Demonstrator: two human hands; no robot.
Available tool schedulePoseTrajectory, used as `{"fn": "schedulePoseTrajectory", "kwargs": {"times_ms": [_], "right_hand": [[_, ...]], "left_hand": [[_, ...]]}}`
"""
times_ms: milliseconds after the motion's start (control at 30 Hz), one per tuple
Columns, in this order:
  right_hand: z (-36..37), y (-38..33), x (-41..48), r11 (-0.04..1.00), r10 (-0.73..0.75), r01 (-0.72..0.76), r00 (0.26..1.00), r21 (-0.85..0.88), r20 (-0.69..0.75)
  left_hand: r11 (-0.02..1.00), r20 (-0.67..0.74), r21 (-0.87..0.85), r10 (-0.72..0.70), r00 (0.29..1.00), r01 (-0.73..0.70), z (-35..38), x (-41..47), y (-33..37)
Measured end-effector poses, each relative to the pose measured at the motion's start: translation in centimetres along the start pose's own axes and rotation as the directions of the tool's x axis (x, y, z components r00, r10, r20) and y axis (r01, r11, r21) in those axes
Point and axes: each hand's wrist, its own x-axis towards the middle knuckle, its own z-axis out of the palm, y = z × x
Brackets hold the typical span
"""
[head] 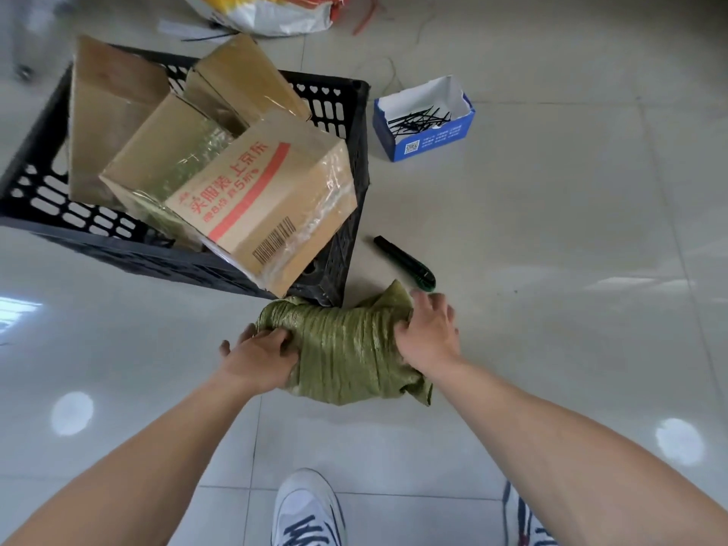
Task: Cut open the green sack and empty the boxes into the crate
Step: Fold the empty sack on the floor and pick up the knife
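Gripping the sack at both ends: left hand curled round the left end, fingers sunk into the fabric; right hand clutching the right side, fingers dug into the folds. Sack bunched up on the floor, touching the near corner of the crate. Four boxes in the crate, tilted against one another, the red-printed box jutting over the rim above the sack. Knife on the floor just beyond the right hand. Farther off, blue carton holding black ties. White-and-yellow bag at the far edge.
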Motion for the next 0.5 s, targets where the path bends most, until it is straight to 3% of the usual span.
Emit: {"fn": "schedulePoseTrajectory", "kwargs": {"times_ms": [100, 167, 367, 500], "right_hand": [[-0.4, -2.2, 0.1, 0.992, -0.115, 0.114, 0.993, 0.052, 0.004], [-0.4, -3.2, 0.3, 0.993, -0.105, 0.103, 0.994, 0.053, 0.035], [-1.1, -2.9, 2.0, 0.975, -0.093, 0.090, 0.996, -0.202, -0.006], [-1.7, -3.4, 3.7, 0.985, -0.070, 0.065, 0.997, -0.157, -0.026]], "left_hand": [[0.998, -0.092, -0.065, -0.012, 0.996, 0.006, -1.3, -0.4, 0.7], [0.997, -0.112, -0.073, -0.020, 0.993, 0.012, -2.0, -0.9, 0.9], [0.971, -0.173, -0.236, -0.068, 0.983, 0.026, -2.8, -1.3, 0.9], [0.980, -0.199, -0.200, -0.023, 0.980, -0.018, -2.3, -1.4, 1.0]]}}
